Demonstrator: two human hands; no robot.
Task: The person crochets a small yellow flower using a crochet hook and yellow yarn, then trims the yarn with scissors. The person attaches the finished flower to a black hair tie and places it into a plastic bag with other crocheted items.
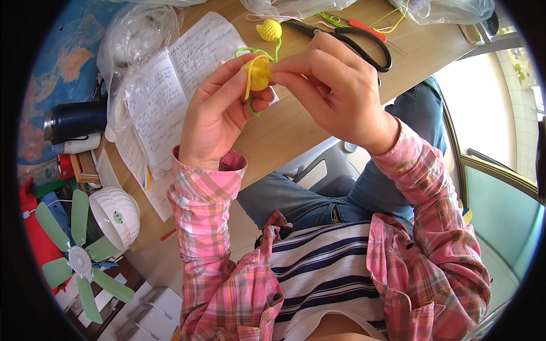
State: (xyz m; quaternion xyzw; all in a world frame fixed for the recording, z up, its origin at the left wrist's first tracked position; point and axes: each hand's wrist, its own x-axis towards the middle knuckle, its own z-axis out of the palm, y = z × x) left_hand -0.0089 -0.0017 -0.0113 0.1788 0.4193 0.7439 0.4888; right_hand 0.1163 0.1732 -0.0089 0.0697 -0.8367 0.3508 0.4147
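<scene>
A small yellow crocheted piece [258,76] is pinched between the thumb and fingers of my left hand [222,102], above the table's front edge. Yellow yarn crosses its face, and green yarn hangs beneath it. My right hand [337,85] has its thumb and index fingertip together at the piece's right side; whether a thin tool or yarn is between them is too small to tell. Beyond my hands lies a second yellow crocheted piece [269,30] with a green yarn tail [278,50]. Black-handled scissors [362,42] lie behind my right hand, near a red-orange handle [367,30].
An open notebook with handwriting [204,47] lies left of my hands, partly under a plastic bag of white stuffing [138,38]. A dark bottle [76,121], a white bowl [117,217] and a green-bladed fan [80,261] stand at the left. More plastic bags [456,10] line the far edge.
</scene>
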